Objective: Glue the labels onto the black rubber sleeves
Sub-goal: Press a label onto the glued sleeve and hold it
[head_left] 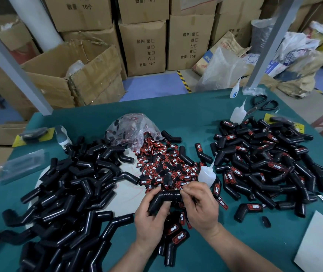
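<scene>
Rubber sleeve (166, 195), black and bent, gripped by curled fingers of left hand (150, 218); fingers of right hand (202, 207) pinch its right end. Glue bottle (205, 174) just behind right fingers; labels (166, 163) heaped beyond on table (196, 114).

Glossy black rubber sleeves (62, 193) lie on matt green cloth table (186, 107) beside translucent plastic glue bottle (206, 174)

Three glue bottles (206, 174): one central, two toward one o'clock. One pair of scissors (262, 105). Two sleeve heaps (68, 193), one label heap (166, 165).
</scene>
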{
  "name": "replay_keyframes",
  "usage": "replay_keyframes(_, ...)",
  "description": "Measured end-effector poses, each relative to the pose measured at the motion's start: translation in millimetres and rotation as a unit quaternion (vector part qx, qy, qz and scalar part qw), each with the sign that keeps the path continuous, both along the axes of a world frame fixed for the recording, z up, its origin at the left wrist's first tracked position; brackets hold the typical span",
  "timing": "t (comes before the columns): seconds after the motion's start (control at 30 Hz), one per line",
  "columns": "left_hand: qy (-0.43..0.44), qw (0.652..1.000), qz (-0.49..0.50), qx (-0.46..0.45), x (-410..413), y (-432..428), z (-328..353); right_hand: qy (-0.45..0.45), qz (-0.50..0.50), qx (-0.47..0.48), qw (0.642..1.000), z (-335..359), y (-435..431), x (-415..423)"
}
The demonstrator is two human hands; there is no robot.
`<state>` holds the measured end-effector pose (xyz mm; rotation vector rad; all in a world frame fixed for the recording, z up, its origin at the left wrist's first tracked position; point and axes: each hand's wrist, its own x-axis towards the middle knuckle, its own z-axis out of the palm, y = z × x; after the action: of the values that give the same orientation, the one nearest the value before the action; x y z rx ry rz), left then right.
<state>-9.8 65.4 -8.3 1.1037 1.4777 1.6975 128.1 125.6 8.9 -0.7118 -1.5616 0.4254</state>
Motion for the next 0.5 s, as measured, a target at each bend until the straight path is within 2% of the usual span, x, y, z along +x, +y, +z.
replay_keyframes(0.1,-0.023,0.999,-0.009,-0.021,-0.5,0.3,-3.7,-0.002,0.003,0.003,1.0,-0.7,-0.5,0.4)
replay_keyframes(0.3,-0.055,0.998,-0.021,-0.005,-1.7,1.7,4.1,-0.014,0.01,-0.002,1.0,-4.1,0.1,1.2)
replay_keyframes(0.5,-0.037,0.999,-0.004,0.0,-2.0,5.1,5.9,-0.039,-0.032,-0.027,0.998,-6.9,5.3,3.3)
